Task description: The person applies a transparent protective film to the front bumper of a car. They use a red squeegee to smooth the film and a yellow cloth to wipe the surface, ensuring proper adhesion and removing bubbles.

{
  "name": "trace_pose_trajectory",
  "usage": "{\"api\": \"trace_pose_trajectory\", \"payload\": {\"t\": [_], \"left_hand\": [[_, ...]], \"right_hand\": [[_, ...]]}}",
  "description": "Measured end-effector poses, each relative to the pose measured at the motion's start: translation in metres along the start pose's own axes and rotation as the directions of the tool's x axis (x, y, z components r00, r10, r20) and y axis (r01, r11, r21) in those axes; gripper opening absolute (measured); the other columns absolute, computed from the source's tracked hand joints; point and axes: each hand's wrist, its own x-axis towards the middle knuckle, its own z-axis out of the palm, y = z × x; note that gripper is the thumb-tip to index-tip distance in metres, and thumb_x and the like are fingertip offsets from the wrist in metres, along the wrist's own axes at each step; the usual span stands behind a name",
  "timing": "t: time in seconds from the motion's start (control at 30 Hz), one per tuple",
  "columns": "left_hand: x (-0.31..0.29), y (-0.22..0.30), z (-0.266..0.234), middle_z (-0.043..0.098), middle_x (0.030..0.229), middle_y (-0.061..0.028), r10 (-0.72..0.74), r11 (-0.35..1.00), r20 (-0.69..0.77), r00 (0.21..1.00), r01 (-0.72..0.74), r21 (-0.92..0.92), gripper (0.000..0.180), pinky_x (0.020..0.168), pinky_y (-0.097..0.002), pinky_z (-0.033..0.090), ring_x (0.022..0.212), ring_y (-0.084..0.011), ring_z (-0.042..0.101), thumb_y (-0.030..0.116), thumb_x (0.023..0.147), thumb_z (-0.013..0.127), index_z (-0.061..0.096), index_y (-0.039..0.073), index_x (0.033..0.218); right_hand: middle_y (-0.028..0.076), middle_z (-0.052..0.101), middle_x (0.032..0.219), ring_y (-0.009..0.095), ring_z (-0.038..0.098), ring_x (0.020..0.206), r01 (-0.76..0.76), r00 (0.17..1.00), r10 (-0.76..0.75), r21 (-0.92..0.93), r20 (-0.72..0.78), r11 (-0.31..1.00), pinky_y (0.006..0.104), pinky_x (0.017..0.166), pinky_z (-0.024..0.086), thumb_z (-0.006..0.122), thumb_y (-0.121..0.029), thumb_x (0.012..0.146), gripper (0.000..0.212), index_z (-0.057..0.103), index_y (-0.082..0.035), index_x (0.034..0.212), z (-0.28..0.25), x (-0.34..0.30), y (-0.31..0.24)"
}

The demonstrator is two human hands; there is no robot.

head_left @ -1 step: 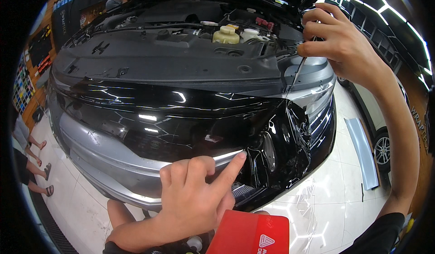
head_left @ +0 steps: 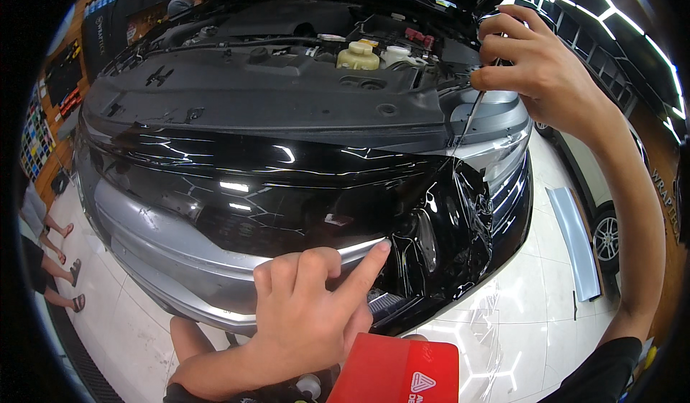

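A sheet of glossy black film point(head_left: 287, 180) lies across the silver front bumper point(head_left: 158, 220) of a car, wrinkled at its right end. My left hand point(head_left: 305, 306) is at the film's lower edge. Its index finger is stretched out, the tip touching near the wrinkled part; the other fingers are curled with nothing visible in them. High on the right, my right hand point(head_left: 521, 61) is closed around a slender, silvery, rod-like tool point(head_left: 474, 112). The tool slants down toward the film's upper right corner; its upper part is hidden by my fingers.
The hood is raised above the engine bay cover point(head_left: 287, 90). A red flat-faced object point(head_left: 388, 371) stands close below my left hand. To the right a pale blue panel point(head_left: 575, 241) lies on the floor near another car point(head_left: 596, 180). People's legs point(head_left: 61, 273) show at left.
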Motion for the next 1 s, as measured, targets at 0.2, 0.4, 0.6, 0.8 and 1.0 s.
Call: {"api": "trace_pose_trajectory", "payload": {"t": [0.2, 0.4, 0.6, 0.8, 1.0], "left_hand": [[0.000, -0.001, 0.001, 0.048, 0.105, -0.0057, 0.012, 1.000, -0.014, 1.000, -0.012, -0.006, 0.069, 0.083, -0.0449, 0.033, 0.096, -0.0269, 0.045, 0.021, 0.074, 0.076, 0.070, 0.019, 0.143], [0.000, -0.001, 0.002, 0.048, 0.105, -0.0059, 0.013, 1.000, -0.031, 0.999, -0.014, -0.021, 0.067, 0.084, -0.0446, 0.033, 0.099, -0.0272, 0.044, 0.020, 0.075, 0.075, 0.070, 0.019, 0.142], [-0.002, -0.001, 0.002, 0.048, 0.104, -0.0052, 0.027, 0.999, -0.076, 0.997, -0.028, -0.016, 0.065, 0.084, -0.0434, 0.033, 0.098, -0.0268, 0.044, 0.018, 0.074, 0.074, 0.071, 0.018, 0.139], [0.003, 0.003, 0.001, 0.050, 0.104, -0.0061, 0.027, 0.997, -0.073, 0.997, -0.032, -0.072, 0.064, 0.082, -0.0438, 0.036, 0.099, -0.0275, 0.047, 0.016, 0.073, 0.073, 0.071, 0.018, 0.137], [0.003, -0.006, -0.020, 0.052, 0.103, -0.0100, 0.011, 0.941, -0.163, 0.987, -0.065, -0.331, 0.055, 0.088, -0.0435, 0.038, 0.095, -0.0303, 0.047, 0.006, 0.075, 0.067, 0.073, 0.013, 0.129]], "right_hand": [[0.007, 0.073, 0.107, 0.030, 0.060, 0.128, 0.049, 0.999, -0.047, -0.121, 0.016, 0.991, 0.0531, 0.124, 0.037, 0.079, 0.017, 0.066, 0.048, 0.077, -0.017, 0.100, 0.001, 0.000, 0.001], [0.006, 0.072, 0.110, 0.028, 0.059, 0.128, 0.048, 0.995, -0.040, -0.088, 0.090, 0.995, 0.0511, 0.126, 0.036, 0.074, 0.015, 0.074, 0.045, 0.076, -0.020, 0.104, 0.000, -0.002, -0.001], [0.005, 0.070, 0.110, 0.029, 0.062, 0.121, -0.012, 0.999, 0.013, -0.026, 0.052, 1.000, 0.0455, 0.116, 0.046, 0.072, 0.011, 0.079, 0.039, 0.075, -0.016, 0.108, -0.019, -0.005, 0.002], [0.005, 0.062, 0.085, 0.019, 0.062, 0.084, -0.421, 0.836, 0.543, 0.539, -0.083, 0.730, 0.0325, 0.076, 0.049, 0.068, -0.007, 0.098, 0.019, 0.070, -0.003, 0.116, -0.036, -0.075, -0.024], [0.005, 0.071, 0.091, 0.011, 0.063, 0.079, -0.389, 0.400, 0.835, 0.895, 0.377, -0.217, 0.0291, 0.073, 0.051, 0.068, -0.013, 0.099, 0.017, 0.075, -0.001, 0.109, -0.006, -0.056, -0.131]]}}
